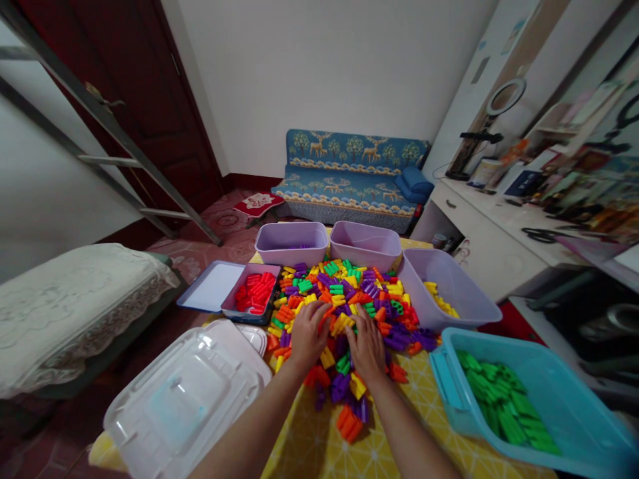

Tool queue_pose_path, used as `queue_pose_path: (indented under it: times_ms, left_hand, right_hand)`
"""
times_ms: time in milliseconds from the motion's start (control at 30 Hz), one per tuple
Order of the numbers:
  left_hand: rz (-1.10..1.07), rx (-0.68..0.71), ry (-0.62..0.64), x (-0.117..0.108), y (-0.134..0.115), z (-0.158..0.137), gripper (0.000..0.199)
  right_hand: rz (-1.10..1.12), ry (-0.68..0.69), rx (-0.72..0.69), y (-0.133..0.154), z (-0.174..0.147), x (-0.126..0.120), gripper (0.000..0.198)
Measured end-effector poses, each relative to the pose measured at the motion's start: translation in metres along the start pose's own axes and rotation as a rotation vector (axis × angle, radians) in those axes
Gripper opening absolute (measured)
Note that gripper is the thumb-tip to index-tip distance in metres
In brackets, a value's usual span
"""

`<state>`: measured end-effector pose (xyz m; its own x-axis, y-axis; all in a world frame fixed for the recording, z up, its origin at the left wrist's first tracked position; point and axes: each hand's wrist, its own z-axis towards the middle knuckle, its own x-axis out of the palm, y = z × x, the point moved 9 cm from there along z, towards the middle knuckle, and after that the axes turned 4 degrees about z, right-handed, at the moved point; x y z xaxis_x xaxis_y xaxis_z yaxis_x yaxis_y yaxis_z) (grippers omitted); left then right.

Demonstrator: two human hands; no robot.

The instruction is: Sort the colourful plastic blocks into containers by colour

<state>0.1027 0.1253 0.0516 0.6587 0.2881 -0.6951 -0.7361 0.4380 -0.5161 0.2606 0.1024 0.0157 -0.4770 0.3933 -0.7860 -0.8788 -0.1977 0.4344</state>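
We have our left hand (308, 332) and right hand (368, 344) on a heap of coloured plastic pieces (336, 290), spread over the yellow tablecloth (399, 439). Our left fingers bend down among the pieces; we cannot tell whether they pinch one. Our right fingers and thumb stand apart, resting on the heap (a few yellow ones lie between the two hands). Around its far edge we see three lavender bins (365, 251), the rightmost holding yellow pieces (442, 301); to the right, a teal tub (452, 392) of green pieces (509, 402); to the left, an open tin (249, 319) of red pieces (256, 293), with a clear lid (194, 386) nearer us.
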Motion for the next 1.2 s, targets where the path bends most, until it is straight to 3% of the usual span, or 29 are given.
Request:
queue_pose_path:
  times_ms: [200,467,700,767,833,933,1200]
  left_hand:
    - [0.223,0.026,0.094,0.013,0.028,-0.019,0.041]
    - [0.31,0.051,0.089,0.014,0.026,-0.023,0.042]
    - [0.301,0.04,0.072,0.013,0.027,-0.024,0.041]
    - [0.302,0.035,0.084,0.013,0.026,-0.023,0.041]
    - [0.307,0.031,0.094,0.013,0.026,-0.023,0.041]
    - [0.306,0.027,0.099,0.013,0.027,-0.023,0.041]
    - [0.28,0.02,0.088,0.012,0.026,-0.023,0.041]
  right_hand:
    - [0.113,-0.059,-0.005,-0.001,0.0,-0.005,0.03]
    - [0.413,-0.153,0.085,-0.017,0.005,-0.015,0.022]
    - [0.687,-0.488,0.486,-0.084,0.019,-0.071,0.041]
    - [0.775,-0.677,0.596,-0.112,0.024,-0.094,0.041]
    - [0.999,-0.832,0.761,-0.139,0.026,-0.099,0.039]
    - [1.151,-0.841,0.855,-0.158,0.037,-0.097,0.033]
    - [1.24,-0.763,0.876,-0.164,0.048,-0.095,0.028]
